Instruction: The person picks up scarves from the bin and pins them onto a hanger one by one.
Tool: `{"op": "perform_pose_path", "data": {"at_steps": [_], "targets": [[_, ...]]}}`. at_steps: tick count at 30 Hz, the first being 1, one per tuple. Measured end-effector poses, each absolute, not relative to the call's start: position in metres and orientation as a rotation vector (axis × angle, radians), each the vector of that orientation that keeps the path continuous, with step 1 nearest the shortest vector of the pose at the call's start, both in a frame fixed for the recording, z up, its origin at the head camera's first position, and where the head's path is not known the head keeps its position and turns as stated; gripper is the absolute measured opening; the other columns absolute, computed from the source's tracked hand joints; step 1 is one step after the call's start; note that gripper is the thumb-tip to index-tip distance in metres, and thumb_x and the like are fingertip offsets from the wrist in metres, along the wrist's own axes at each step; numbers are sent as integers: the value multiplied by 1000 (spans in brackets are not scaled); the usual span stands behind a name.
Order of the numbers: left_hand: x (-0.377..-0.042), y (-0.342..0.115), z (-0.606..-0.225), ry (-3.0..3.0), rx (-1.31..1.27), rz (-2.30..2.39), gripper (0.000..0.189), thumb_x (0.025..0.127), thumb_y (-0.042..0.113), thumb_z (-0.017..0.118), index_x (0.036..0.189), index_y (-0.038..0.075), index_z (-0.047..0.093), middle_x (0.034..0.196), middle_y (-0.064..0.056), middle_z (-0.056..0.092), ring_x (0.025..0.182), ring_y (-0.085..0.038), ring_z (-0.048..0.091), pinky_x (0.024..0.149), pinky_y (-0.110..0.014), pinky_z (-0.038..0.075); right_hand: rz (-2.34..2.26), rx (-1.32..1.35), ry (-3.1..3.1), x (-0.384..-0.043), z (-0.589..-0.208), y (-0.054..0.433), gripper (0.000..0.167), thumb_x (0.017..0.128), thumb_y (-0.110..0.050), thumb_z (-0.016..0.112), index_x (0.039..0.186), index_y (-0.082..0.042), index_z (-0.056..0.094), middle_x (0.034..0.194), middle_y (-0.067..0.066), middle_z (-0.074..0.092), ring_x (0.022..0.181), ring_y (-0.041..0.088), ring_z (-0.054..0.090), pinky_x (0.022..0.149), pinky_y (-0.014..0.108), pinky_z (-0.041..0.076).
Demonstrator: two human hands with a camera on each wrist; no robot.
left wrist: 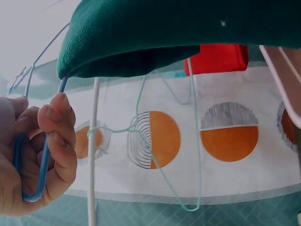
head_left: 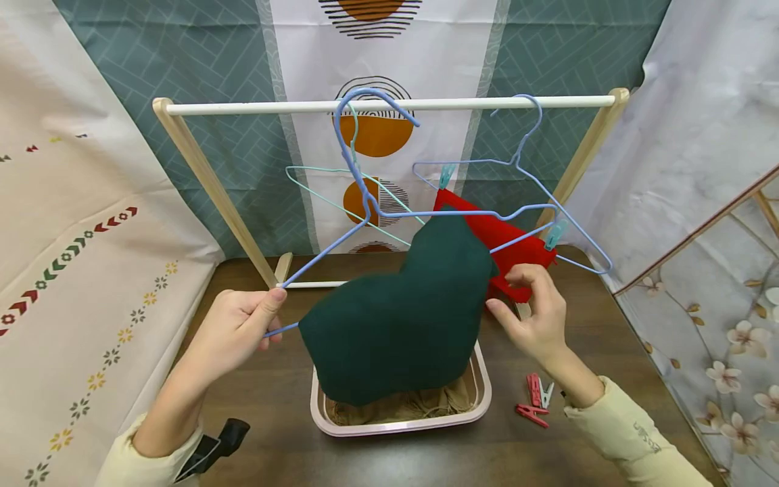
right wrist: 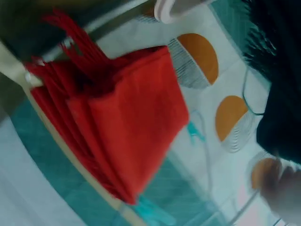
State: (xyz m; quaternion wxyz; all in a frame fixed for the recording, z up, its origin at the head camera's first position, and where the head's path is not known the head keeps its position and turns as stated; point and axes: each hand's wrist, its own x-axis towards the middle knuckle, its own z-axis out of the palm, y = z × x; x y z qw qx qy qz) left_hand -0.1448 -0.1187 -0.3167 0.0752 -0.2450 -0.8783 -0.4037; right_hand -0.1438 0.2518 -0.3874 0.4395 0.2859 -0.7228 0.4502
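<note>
In the head view my left hand (head_left: 240, 328) grips the left end of a blue hanger (head_left: 328, 250), its hook pointing up in front of the white rail. A dark green scarf (head_left: 402, 325) drapes over the hanger's lower bar; its fringe shows in the right wrist view. My right hand (head_left: 538, 314) hovers just right of the green scarf, thumb and fingers parted and bent, holding nothing. Behind it a folded red scarf (head_left: 511, 243) hangs from a second blue hanger (head_left: 584, 233) by two teal clothespins (head_left: 556, 235).
A wooden rack with a white rail (head_left: 255, 108) stands at the back, with a mint hanger (head_left: 322, 196) on it. Below the green scarf sits a pink basket (head_left: 402, 427) containing brown cloth (head_left: 420, 406). Several red and white clothespins (head_left: 532, 416) lie at the right.
</note>
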Motion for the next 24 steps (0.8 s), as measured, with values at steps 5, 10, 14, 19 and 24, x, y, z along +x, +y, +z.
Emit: {"op": "perform_pose_path", "data": {"at_steps": [5,10,14,19,24], "targets": [[-148,-120,-308,-2614,-699,-1194,42,93,15,52,52,15,56,43,10,49,42,-8,47,37,-23,31,1905,729,-2005,-137,-405,258,40,87,-28,61,118,-2,52,104,0,59,95,12,55,80,20,46],[-147,-120,-305,-2603,-683,-1167,43,94,16,51,52,16,57,41,9,48,42,-7,47,37,-23,31,2141,819,-2050,-139,-408,245,31,88,-27,60,118,-18,55,109,-4,60,98,11,56,83,23,46],[-145,-119,-306,-2633,-639,-1184,43,94,18,50,52,13,57,43,8,50,40,-7,48,38,-23,34,2192,651,-2071,-137,-403,231,27,87,-5,60,106,-23,64,100,-5,63,90,13,59,77,28,50],[-144,-119,-306,-2640,-594,-1164,43,94,18,52,52,11,55,44,9,50,40,-7,48,39,-22,36,2356,510,-2028,-131,-393,225,29,91,0,49,110,-20,60,99,-4,64,86,14,62,75,30,51],[-142,-120,-306,-2644,-577,-1156,43,94,19,52,51,11,54,45,9,51,41,-8,48,40,-23,36,1948,509,-2133,-127,-388,220,30,85,4,57,112,-5,52,98,0,62,82,12,62,70,25,51]]}}
